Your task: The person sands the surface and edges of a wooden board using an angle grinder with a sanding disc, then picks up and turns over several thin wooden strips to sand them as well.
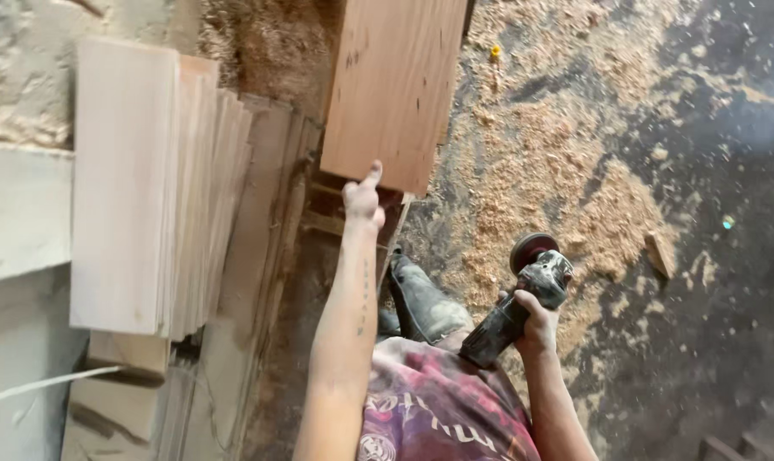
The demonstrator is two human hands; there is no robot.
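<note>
1. Nearest the camera: the person's red patterned shirt (438,410), with both bare arms reaching out from it.
2. The right hand (534,323) is clamped around the dark body of an angle grinder (519,299), fingers wrapped tight. The grinder's round disc end points away from the person and sits above the floor, touching no wood.
3. A dusty trouser leg and shoe (421,299) show between the two arms.
4. The left hand (363,201) is stretched forward, loosely curled with one finger out, fingertip at the lower edge of a reddish wooden board (395,85). No grip on it.
5. Hands are well apart.
6. Left of the arm: a stack of pale thin boards (157,188), set on edge.
7. Far right: dark floor strewn with sawdust (575,196).
</note>
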